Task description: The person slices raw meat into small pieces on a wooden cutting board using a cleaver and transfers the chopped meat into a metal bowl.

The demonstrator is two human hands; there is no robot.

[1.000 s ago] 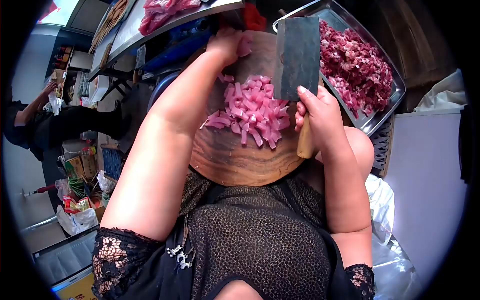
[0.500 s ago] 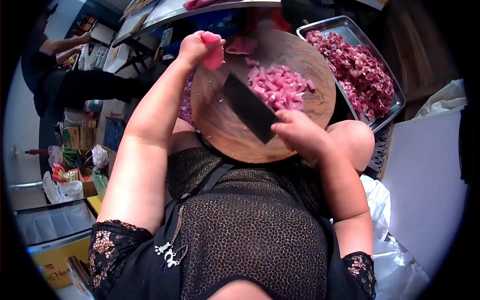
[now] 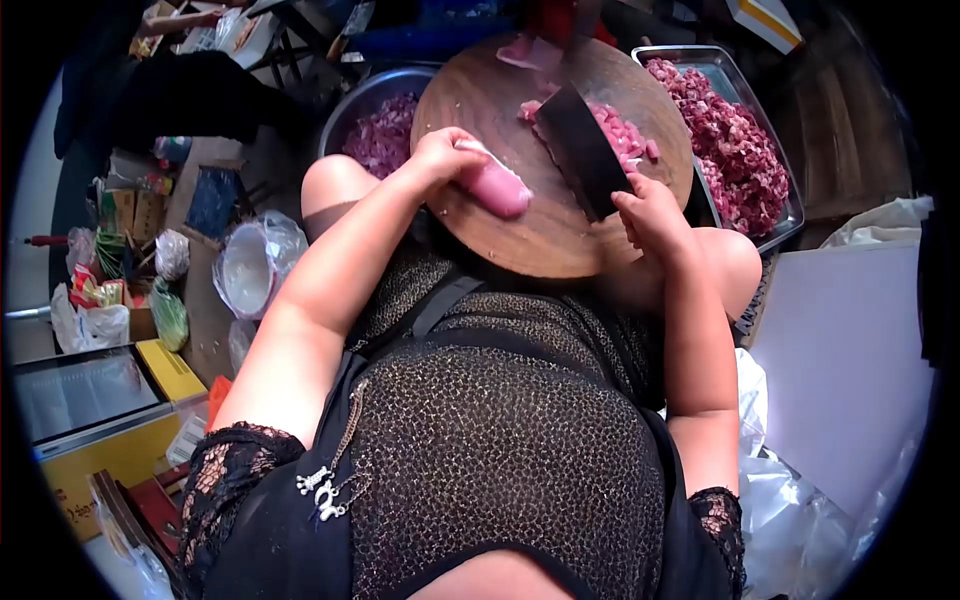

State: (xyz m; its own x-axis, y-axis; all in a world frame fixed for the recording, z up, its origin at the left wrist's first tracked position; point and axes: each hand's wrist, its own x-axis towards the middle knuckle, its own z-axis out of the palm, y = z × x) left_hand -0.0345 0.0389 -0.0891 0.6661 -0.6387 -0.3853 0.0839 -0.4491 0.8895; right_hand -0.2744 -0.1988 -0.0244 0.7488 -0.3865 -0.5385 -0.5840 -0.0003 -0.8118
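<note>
On the left part of the round wooden chopping board [image 3: 560, 245], a slab of pink meat [image 3: 497, 190] lies under the fingers of my left hand [image 3: 445, 160], which grips its upper left end. My right hand [image 3: 648, 212] is closed round the cleaver, its handle hidden in my fingers. The dark cleaver blade [image 3: 582, 150] slants over the board, against a pile of cut pink meat pieces [image 3: 622, 135] that it partly hides. Another piece of meat [image 3: 528, 52] lies at the board's far edge.
A metal tray [image 3: 798, 205] of minced meat stands right of the board. Behind my left hand is a metal bowl [image 3: 335, 125] with meat pieces. A white bucket [image 3: 250, 270] and bagged goods are on the floor at left. Part of another person [image 3: 180, 95] shows at upper left.
My left hand has brought the meat slab from the far side down onto the board. The cleaver, first held upright at the right, now slants beside the cut pieces. The view has shifted.
</note>
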